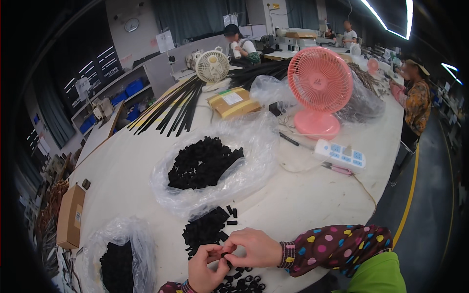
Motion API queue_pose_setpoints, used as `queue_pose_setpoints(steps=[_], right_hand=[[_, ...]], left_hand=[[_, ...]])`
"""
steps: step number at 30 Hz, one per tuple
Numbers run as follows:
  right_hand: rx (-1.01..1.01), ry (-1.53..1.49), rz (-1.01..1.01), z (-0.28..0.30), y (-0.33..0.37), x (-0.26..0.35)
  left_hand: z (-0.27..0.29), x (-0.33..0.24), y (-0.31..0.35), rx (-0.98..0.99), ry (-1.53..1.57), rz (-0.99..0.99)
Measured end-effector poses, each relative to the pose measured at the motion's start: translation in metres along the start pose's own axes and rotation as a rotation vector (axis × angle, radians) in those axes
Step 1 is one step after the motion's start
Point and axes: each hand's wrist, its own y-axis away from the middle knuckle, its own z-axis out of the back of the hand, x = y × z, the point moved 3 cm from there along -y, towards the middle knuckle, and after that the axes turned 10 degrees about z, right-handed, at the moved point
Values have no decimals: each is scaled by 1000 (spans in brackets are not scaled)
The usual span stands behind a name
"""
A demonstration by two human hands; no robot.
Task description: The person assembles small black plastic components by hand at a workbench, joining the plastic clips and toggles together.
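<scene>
This is a factory workshop: a long, pale-topped worktable [137,158] fills the middle of the frame, bearing a clear plastic bag [261,146] heaped with small black pieces [202,166] and long, thin black strips [178,110]. Blue plastic bins [134,87] sit upper left, a person in an orange patterned top [419,112] is at right, white tube lights [409,19] shine upper right, and a yellow painted line [408,200] marks the floor.

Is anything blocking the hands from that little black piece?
No, nothing visible: the left hand and right hand both pinch the small black piece. Black rings lie on the table close by, not in between.
</scene>
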Motion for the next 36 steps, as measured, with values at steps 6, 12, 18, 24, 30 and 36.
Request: queue_pose_setpoints(steps=[6,12,18,24,30,36], right_hand=[[22,-16,-42,3,3,-6],[56,-42,-103,0,6,-12],[146,-29,-187,-3,8,-15],[176,10,-159,-5,8,-12],[168,28,-148,-4,6,-12],[101,-218,-248,-1,4,-11]], left_hand=[[-6,23,-4,201,315,248],[-2,0,-6,122,-22,62],[-3,-2,-8,96,-189,-49],[-3,-5,-10,75,-315,-203],[-3,-1,-6,0,-248,-105],[1,8,-6,-43,-285,-223]])
